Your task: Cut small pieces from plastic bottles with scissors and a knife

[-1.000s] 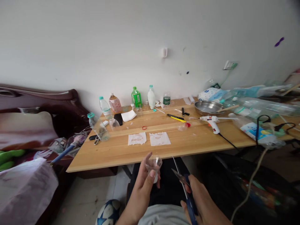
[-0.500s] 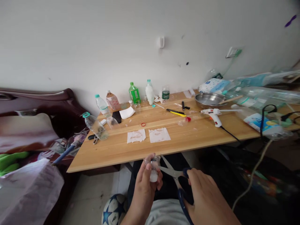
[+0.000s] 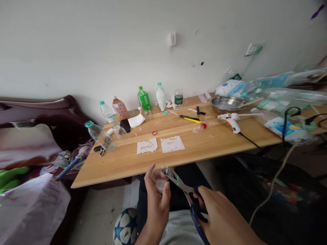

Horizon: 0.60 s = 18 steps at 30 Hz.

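Over my lap, just off the table's front edge, my left hand (image 3: 157, 200) grips a small clear plastic bottle piece (image 3: 161, 183) with a whitish cap-like end. My right hand (image 3: 217, 211) is wrapped round the dark blue handles of a pair of scissors (image 3: 185, 189). The scissor blades are apart and reach up to the far rim of the plastic piece. Whether they touch it all along the rim I cannot tell. Two torn white paper pieces (image 3: 172, 144) lie on the wooden table (image 3: 122, 161) just beyond my hands.
Several bottles, among them a green bottle (image 3: 144, 98), line the table's wall side. A yellow utility knife (image 3: 190, 119), a white glue gun (image 3: 232, 121) and a steel bowl (image 3: 224, 103) lie to the right. A clear bottle (image 3: 100, 136) leans at the left. A ball (image 3: 125, 226) rests on the floor.
My left hand has turned the plastic piece, its whitish end now facing up more. The scissors have shifted slightly left and their blades are closer together. My view has moved slightly.
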Each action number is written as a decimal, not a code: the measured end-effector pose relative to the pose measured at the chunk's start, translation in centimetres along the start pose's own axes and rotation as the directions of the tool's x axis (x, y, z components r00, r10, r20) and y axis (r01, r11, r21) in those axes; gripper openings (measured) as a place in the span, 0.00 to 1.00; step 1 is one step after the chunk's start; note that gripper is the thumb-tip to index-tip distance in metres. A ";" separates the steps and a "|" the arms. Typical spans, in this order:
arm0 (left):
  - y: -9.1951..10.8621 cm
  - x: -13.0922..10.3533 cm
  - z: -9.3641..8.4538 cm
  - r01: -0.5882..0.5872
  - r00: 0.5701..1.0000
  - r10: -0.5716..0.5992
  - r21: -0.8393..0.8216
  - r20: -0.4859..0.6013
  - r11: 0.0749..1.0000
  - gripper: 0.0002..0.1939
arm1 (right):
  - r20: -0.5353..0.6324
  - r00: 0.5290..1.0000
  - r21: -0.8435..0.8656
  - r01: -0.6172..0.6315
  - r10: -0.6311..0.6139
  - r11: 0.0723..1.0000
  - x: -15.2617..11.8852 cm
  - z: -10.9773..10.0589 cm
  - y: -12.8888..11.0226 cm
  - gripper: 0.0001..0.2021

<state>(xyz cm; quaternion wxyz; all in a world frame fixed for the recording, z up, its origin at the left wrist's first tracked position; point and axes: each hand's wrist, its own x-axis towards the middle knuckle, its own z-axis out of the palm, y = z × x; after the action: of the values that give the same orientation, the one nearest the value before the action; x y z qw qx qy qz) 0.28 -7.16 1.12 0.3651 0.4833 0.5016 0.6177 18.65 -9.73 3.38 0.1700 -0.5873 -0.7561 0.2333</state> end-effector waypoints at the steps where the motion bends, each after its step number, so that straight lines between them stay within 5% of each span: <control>1: -0.3 0.0 0.0 -0.067 0.998 0.068 0.041 -0.010 0.997 0.29 | 0.021 1.000 0.004 -0.012 0.012 1.000 -0.1 0.0 0.0 0.04; 9: -2.0 0.2 -0.7 -0.394 0.916 0.401 0.186 -0.002 0.900 0.31 | 0.079 0.997 -0.015 -0.026 0.027 1.000 -0.1 -0.6 0.1 0.02; 18: -0.4 -0.3 -0.6 -0.269 0.959 0.284 0.374 0.014 0.888 0.21 | -0.052 0.998 0.012 -0.035 0.036 0.999 -0.3 0.1 -0.5 0.04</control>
<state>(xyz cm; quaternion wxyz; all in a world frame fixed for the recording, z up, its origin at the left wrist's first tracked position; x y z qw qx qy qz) -0.27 -7.48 0.61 0.1650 0.5975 0.5429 0.5666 18.28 -10.11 3.61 0.1889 -0.6057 -0.7395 0.2249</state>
